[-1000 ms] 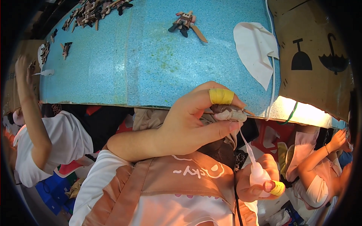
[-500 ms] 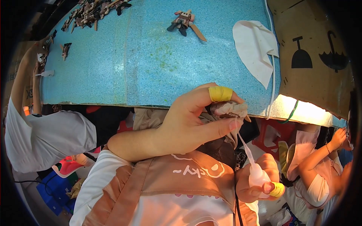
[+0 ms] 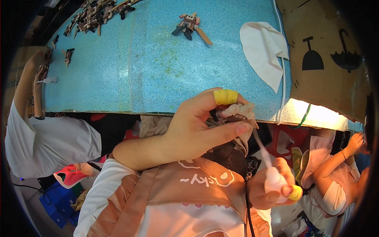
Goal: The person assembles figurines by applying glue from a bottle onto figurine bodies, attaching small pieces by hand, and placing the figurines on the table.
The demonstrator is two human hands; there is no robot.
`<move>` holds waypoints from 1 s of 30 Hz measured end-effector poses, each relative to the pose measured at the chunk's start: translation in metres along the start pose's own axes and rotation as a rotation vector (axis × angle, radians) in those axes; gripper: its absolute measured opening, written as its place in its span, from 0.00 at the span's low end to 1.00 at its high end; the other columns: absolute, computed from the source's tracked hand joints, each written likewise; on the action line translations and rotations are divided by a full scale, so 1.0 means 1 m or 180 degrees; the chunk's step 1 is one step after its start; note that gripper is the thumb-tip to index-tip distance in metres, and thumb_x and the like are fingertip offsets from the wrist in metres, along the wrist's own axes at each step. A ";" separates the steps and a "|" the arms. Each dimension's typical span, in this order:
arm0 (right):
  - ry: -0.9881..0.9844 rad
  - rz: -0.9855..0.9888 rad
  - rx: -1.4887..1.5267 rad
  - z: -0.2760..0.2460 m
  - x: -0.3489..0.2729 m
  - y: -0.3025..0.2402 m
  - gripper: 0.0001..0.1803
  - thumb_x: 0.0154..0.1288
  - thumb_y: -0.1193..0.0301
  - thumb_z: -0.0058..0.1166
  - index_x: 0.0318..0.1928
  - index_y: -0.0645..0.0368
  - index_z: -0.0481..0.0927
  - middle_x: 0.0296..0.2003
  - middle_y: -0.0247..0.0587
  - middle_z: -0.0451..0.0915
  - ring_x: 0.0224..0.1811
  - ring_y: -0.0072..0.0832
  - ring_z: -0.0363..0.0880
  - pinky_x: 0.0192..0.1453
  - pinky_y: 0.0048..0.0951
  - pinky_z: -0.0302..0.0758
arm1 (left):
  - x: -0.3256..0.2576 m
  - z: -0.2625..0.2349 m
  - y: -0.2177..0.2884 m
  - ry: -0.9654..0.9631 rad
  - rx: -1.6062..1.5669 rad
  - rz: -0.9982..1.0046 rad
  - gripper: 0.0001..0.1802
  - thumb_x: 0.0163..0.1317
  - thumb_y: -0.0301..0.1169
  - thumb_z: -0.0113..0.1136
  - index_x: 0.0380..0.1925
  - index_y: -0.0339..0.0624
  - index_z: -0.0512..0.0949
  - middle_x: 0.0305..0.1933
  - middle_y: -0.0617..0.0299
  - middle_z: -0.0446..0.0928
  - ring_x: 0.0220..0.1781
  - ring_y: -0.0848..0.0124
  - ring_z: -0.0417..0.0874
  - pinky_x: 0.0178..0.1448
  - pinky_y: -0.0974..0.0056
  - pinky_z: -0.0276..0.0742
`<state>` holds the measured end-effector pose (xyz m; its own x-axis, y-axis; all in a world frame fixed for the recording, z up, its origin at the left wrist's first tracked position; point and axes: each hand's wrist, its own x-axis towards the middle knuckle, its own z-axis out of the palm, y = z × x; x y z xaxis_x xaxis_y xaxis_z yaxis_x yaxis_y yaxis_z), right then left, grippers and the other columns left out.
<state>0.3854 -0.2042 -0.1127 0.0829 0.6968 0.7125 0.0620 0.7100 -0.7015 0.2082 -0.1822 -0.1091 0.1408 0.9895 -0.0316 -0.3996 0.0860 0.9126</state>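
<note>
My left hand (image 3: 199, 124), a yellow tape wrap on one finger, pinches a small pale-and-brown figurine (image 3: 240, 112) over the table's near edge. My fingers and palm cover much of it. In my right hand (image 3: 262, 191) is a translucent white squeeze bottle (image 3: 275, 178) with a long thin nozzle. The fingers wrap round its body, and one of them also wears yellow tape. The nozzle points up toward the figurine, its tip close beneath it; I cannot tell whether they touch.
On the blue table (image 3: 102, 83) lie a figurine with a wooden stick (image 3: 191, 27), a pile of similar figurines (image 3: 96, 15), a single small piece (image 3: 68, 57) and a white cloth (image 3: 263, 51). A cardboard box (image 3: 319, 87) stands right. Co-workers sit on both sides.
My right hand has shifted slightly to the right with the squeeze bottle. The figurine in my left hand has turned a little, showing more of its brown side.
</note>
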 end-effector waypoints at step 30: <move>-0.0161 0.0481 -0.3837 -0.107 0.195 0.206 0.13 0.51 0.71 0.49 0.37 0.62 0.75 0.33 0.48 0.76 0.37 0.41 0.74 0.42 0.35 0.70 | 0.001 0.005 0.000 0.0272 -0.0118 0.0007 0.19 0.58 0.32 0.51 0.47 0.33 0.66 0.39 0.56 0.71 0.35 0.68 0.74 0.36 0.67 0.70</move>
<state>0.5211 0.0666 -0.1197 0.1321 0.7865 0.6033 0.9422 0.0895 -0.3230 0.2131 -0.1821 -0.1065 0.0627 0.9959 -0.0656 -0.4332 0.0864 0.8971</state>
